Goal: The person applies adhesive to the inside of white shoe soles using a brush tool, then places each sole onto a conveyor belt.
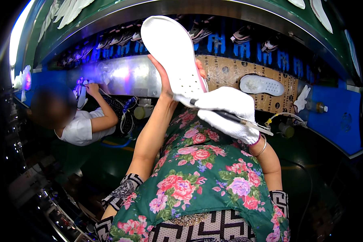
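My bare left hand [166, 86] is closed around a white shoe sole [171, 48], its thumb on the left edge and its fingertips showing at the right edge. The sole is tilted up with its wide end away from me, and small holes dot the nearer part. My right hand [226, 107], in a white knit glove, grips a slim black-handled tool [226, 116] with a flat, pale rear end. The tool's dark tip is at the sole's near end; whether it touches cannot be made out.
A second white sole [266, 85] lies on a cardboard sheet [226, 72] to the right, near a small bottle [322, 108] and a white glove [301, 99]. Shoes [242, 35] line the rack behind. At left, a co-worker [84, 121] works beside the metal bench surface [127, 74].
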A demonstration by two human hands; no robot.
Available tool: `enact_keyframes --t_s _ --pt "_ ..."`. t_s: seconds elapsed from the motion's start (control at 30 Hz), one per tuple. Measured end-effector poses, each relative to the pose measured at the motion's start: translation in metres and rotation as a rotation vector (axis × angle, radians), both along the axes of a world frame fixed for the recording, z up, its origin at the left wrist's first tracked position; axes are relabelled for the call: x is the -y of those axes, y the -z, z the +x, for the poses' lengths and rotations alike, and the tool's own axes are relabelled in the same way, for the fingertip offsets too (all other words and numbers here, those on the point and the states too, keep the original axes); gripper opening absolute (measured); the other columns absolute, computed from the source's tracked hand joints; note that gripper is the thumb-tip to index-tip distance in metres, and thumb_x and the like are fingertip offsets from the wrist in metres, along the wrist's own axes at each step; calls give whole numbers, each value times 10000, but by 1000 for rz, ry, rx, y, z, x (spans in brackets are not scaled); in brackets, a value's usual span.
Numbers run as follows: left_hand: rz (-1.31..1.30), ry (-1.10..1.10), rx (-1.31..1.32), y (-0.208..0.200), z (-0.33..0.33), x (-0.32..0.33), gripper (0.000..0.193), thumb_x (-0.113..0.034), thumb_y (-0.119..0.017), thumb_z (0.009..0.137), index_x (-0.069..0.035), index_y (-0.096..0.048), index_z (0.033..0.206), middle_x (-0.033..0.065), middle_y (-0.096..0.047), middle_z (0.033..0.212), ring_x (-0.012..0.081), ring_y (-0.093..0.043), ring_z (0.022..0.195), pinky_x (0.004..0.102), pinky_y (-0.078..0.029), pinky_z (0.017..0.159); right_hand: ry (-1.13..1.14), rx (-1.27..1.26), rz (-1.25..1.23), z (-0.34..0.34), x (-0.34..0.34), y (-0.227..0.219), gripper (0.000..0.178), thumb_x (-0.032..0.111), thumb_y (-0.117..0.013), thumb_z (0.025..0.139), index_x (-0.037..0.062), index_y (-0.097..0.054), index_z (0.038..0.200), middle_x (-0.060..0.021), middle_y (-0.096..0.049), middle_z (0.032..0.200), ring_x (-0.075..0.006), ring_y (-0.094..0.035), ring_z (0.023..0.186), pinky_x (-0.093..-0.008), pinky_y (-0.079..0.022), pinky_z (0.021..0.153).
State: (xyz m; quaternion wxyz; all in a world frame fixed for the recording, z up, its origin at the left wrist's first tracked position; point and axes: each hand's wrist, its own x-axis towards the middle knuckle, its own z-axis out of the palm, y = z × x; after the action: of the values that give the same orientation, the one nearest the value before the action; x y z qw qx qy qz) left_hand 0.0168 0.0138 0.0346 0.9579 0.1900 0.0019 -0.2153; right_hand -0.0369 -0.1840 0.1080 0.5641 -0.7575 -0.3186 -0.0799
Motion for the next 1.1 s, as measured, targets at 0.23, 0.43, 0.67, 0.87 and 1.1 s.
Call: enact_keyframes --t_s 0.23,0.43,0.67,0.87,1.1 --pt "8 41 -8 -9 11 -8 1169 -995 -169 706 -16 -522 1240 197 -637 899 311 -676 758 444 -573 647 -97 -86 6 -3 -4 -2 222 114 -775 802 113 -752 1024 -63 -725 907 -241 -699 802 -328 -552 739" --pt "192 119 105 -7 20 -14 1141 -949 -144 765 -14 -491 1319 220 -660 925 304 -712 748 422 -627 604 77 150 -125 -1 -10 3 230 79 -805 770 85 -749 993 -91 -739 939 -242 -706 810 -333 -550 723" --pt "241 331 111 -11 28 -24 1021 -854 -274 849 -41 -421 1449 267 -661 1026 348 -725 814 437 -638 641 -120 -298 46 -8 -6 -3 238 122 -798 788 89 -748 1018 -71 -728 918 -233 -710 824 -317 -558 769" --pt "476 373 126 -18 41 -20 753 -626 -417 978 -43 -472 1450 137 -626 1310 215 -649 1141 336 -588 890 0 235 -264 -11 -11 8 284 116 -779 778 124 -743 1060 -64 -725 955 -253 -695 815 -344 -558 737" --pt "863 511 86 -32 41 -17 745 -624 -483 959 -10 -564 1372 127 -660 1244 160 -661 1065 291 -567 873 -159 -200 -55 -4 -9 -1 240 142 -791 794 119 -750 1029 -80 -725 937 -264 -706 869 -349 -556 802"
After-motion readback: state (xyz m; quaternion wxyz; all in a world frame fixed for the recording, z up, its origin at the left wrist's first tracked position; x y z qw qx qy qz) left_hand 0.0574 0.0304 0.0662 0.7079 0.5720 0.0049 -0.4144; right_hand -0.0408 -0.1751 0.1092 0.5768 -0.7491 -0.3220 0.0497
